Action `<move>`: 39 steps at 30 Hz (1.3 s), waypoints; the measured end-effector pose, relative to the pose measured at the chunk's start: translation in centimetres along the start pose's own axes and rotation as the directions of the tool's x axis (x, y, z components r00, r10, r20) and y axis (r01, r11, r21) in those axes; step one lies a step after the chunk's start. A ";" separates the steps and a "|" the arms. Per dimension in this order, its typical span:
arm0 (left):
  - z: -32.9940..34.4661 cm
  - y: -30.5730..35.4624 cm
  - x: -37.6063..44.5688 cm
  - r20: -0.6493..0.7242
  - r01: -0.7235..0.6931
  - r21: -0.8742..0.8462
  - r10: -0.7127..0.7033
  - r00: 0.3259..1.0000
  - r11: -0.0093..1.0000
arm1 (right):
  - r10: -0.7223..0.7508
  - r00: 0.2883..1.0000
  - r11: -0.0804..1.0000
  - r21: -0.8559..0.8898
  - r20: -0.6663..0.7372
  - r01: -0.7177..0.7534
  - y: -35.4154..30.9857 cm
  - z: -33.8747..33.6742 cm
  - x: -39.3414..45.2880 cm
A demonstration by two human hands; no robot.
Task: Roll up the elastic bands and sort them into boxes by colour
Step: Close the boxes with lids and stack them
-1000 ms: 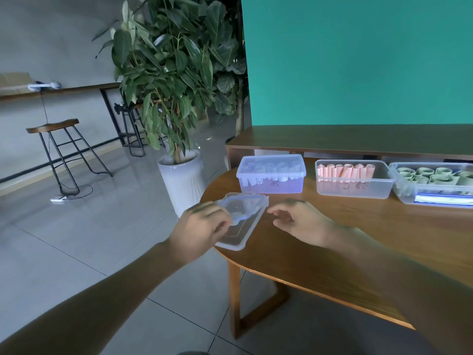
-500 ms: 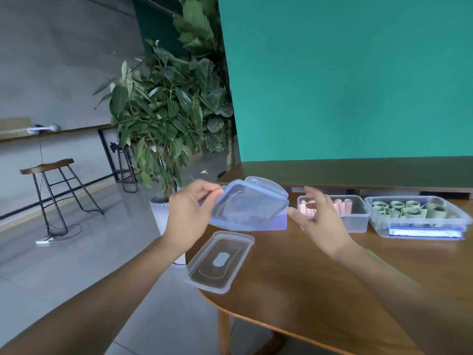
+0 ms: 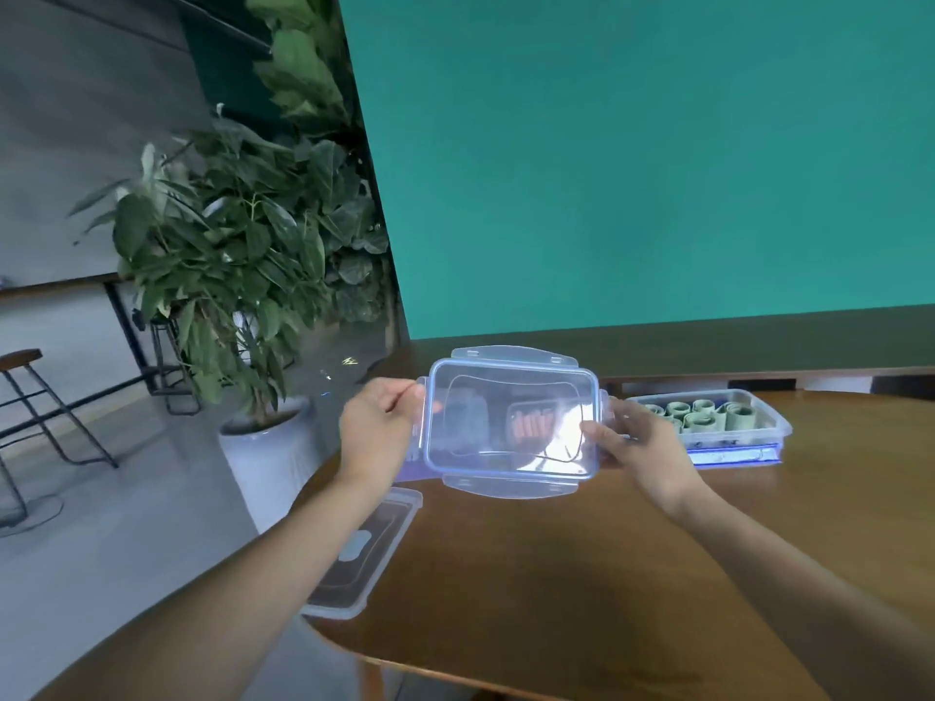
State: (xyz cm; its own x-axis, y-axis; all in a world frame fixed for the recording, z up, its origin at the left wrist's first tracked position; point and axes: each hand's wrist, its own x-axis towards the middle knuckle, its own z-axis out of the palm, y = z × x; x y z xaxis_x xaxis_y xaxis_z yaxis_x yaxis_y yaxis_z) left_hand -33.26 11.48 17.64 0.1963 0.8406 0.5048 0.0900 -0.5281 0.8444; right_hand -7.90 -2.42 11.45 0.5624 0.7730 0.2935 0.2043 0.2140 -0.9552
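Note:
A clear plastic lid (image 3: 511, 422) with clip flaps is held up above the wooden table (image 3: 582, 559), its face tilted toward me. My left hand (image 3: 377, 422) grips its left edge and my right hand (image 3: 627, 437) grips its right edge. Through the lid I see the box of pink rolled bands (image 3: 531, 425) and faintly another box to its left. The box of green rolled bands (image 3: 708, 417) stands open at the right.
A second clear lid (image 3: 362, 554) lies flat at the table's left edge, partly overhanging. A potted plant in a white pot (image 3: 263, 447) stands on the floor just left of the table. A low wooden shelf (image 3: 708, 341) runs behind the boxes.
My left hand lifted the top lid off the stack at the table edge and swung it rightward. My right hand has taken hold of its other end; the lid is now raised before the boxes.

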 end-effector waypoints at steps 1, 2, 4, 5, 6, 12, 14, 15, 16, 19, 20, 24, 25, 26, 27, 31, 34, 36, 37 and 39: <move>0.9 -0.1 -0.1 0.005 -0.004 -0.009 0.004 1.000 1.000 | 0.004 1.000 1.000 -0.006 -0.017 -0.004 0.2 -0.8 0.1; 1.8 -0.1 -0.2 0.010 -0.008 -0.012 0.008 1.000 1.000 | 0.010 0.999 1.000 -0.010 -0.036 -0.011 0.4 -1.5 0.3; 3.7 -0.1 -0.4 0.035 -0.008 -0.020 0.009 0.999 1.000 | 0.023 0.997 0.999 -0.044 -0.075 -0.027 1.0 -3.0 0.7; 4.6 -0.3 -0.5 0.054 -0.002 -0.030 0.004 0.999 1.000 | 0.024 0.996 0.997 -0.068 -0.089 -0.030 1.2 -3.8 0.8; 5.4 -0.6 -0.5 0.080 0.012 -0.041 -0.009 0.997 0.999 | 0.022 0.994 0.996 -0.085 -0.103 -0.030 1.5 -4.5 1.0; 9.6 -2.6 -0.5 0.221 0.157 -0.040 -0.145 0.964 0.987 | 0.027 0.984 0.975 -0.212 -0.178 -0.065 3.0 -8.4 1.5; 10.6 -3.3 -0.4 0.237 0.173 -0.007 -0.166 0.957 0.985 | 0.038 0.980 0.972 -0.221 -0.196 -0.082 3.4 -9.2 1.5; 11.0 -3.6 -0.4 0.227 0.169 0.027 -0.170 0.959 0.985 | 0.040 0.978 0.970 -0.226 -0.206 -0.088 3.5 -9.4 1.5; 11.3 -3.8 -0.4 0.204 0.163 0.070 -0.174 0.963 0.984 | 0.039 0.976 0.968 -0.232 -0.215 -0.090 3.6 -9.6 1.6; 12.1 -3.9 -0.5 0.125 0.155 0.119 -0.169 0.978 0.981 | 0.038 0.970 0.968 -0.233 -0.239 -0.095 4.0 -9.9 2.1; 12.3 -3.8 -0.5 0.123 0.160 0.109 -0.173 0.977 0.981 | 0.040 0.968 0.969 -0.227 -0.248 -0.098 4.2 -10.1 2.3; 13.5 -3.9 -0.6 0.208 0.145 0.096 -0.162 0.965 0.985 | 0.034 0.961 0.967 -0.235 -0.276 -0.102 4.3 -10.8 3.4; 13.8 -4.0 -0.6 0.236 0.140 0.092 -0.159 0.959 0.986 | 0.034 0.959 0.967 -0.231 -0.282 -0.103 4.4 -11.0 3.6; 14.1 -4.1 -0.7 0.258 0.139 0.092 -0.158 0.953 0.986 | 0.037 0.957 0.968 -0.229 -0.288 -0.106 4.7 -11.3 3.9; 14.4 -4.1 -0.7 0.273 0.137 0.093 -0.157 0.949 0.986 | 0.039 0.956 0.967 -0.229 -0.292 -0.109 4.8 -11.6 4.2; 15.3 -5.0 -0.3 0.261 0.135 0.079 -0.151 0.953 0.988 | 0.035 0.962 0.958 -0.264 -0.271 -0.109 5.5 -11.8 5.4; 15.3 -5.8 0.8 0.226 0.129 0.117 -0.152 0.962 0.985 | 0.012 0.963 0.940 -0.326 -0.268 -0.103 5.4 -10.8 6.9; 15.1 -6.5 2.0 0.187 0.121 0.151 -0.149 0.971 0.981 | 0.007 0.962 0.921 -0.372 -0.273 -0.112 5.3 -10.0 8.1; 15.0 -6.8 2.6 0.167 0.118 0.171 -0.146 0.975 0.978 | 0.005 0.963 0.915 -0.388 -0.268 -0.113 5.4 -9.6 8.7; 15.0 -7.4 3.7 0.134 0.103 0.222 -0.135 0.982 0.969 | 0.008 0.966 0.899 -0.421 -0.258 -0.120 5.6 -8.9 10.0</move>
State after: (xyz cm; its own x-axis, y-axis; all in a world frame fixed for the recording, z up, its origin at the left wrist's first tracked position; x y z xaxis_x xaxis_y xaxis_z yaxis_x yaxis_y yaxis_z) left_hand -18.53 16.66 10.56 0.3114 0.8805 0.3575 0.3247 -0.4522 0.8307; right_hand 6.03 1.21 9.39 0.7518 0.5941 0.2859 0.4538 -0.1516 -0.8781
